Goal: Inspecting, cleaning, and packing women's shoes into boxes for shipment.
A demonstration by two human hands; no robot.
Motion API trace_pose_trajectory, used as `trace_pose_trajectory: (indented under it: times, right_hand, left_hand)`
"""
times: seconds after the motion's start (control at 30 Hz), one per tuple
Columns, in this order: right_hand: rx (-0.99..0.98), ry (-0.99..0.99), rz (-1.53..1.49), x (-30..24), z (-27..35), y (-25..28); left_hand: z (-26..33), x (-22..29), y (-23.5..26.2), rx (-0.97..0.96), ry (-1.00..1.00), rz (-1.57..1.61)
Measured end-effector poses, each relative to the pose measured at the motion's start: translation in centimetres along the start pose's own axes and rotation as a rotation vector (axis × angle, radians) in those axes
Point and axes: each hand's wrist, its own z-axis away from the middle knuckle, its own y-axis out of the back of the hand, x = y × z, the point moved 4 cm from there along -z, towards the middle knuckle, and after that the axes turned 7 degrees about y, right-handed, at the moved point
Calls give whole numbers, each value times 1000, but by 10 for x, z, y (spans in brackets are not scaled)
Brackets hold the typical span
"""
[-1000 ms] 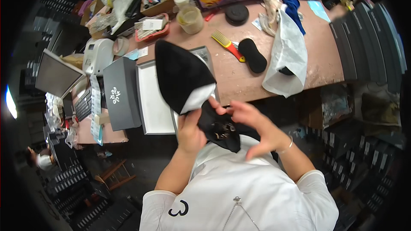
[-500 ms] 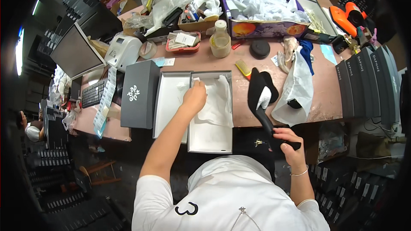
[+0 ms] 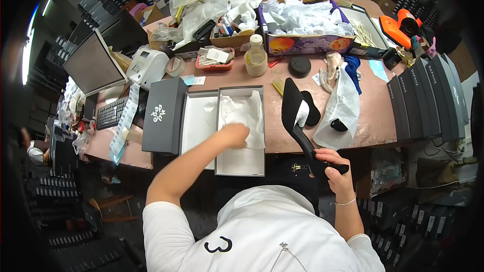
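My right hand (image 3: 337,168) grips a black pointed shoe (image 3: 291,102) by its heel end, the toe pointing away from me and white paper stuffed inside. Partly hidden behind it is another rounded black part (image 3: 312,109), perhaps a second shoe. My left hand (image 3: 235,135) is over an open grey shoebox (image 3: 241,163) with a white inside, near the white tissue paper (image 3: 247,108) spread in its far half. Motion smears its fingers, so their closing is unclear. Against that box's left side lies another shallow white-lined box part (image 3: 199,116).
A closed dark shoebox (image 3: 164,116) stands at the left, by a label printer (image 3: 147,65) and monitor (image 3: 95,63). White wrapping (image 3: 339,113) with a black item lies right of the shoe. Several grey boxes (image 3: 428,100) stand at the right. A paper-filled carton (image 3: 307,43) and a jar (image 3: 255,60) are behind.
My left hand has moved from the far edge of the open shoebox back toward me, over its middle. The right hand still holds the black shoe, which appears slightly further left.
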Motion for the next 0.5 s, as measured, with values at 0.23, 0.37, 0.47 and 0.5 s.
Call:
trace_pose_trajectory:
  times: [0.23, 0.37, 0.47, 0.5]
  right_hand:
    - [64, -58, -183, -3, 1, -12]
    - [58, -40, -174, -1, 0, -7]
    - [45, -58, -230, -1, -5, -8]
    - [28, -68, -256, -1, -6, -10]
  left_hand:
    - [-1, 17, -75, 77, 294, 1536]
    - [37, 19, -52, 124, 308, 1924]
    - [58, 9, -45, 235, 377, 1772]
    - [61, 3, -43, 259, 382, 1674]
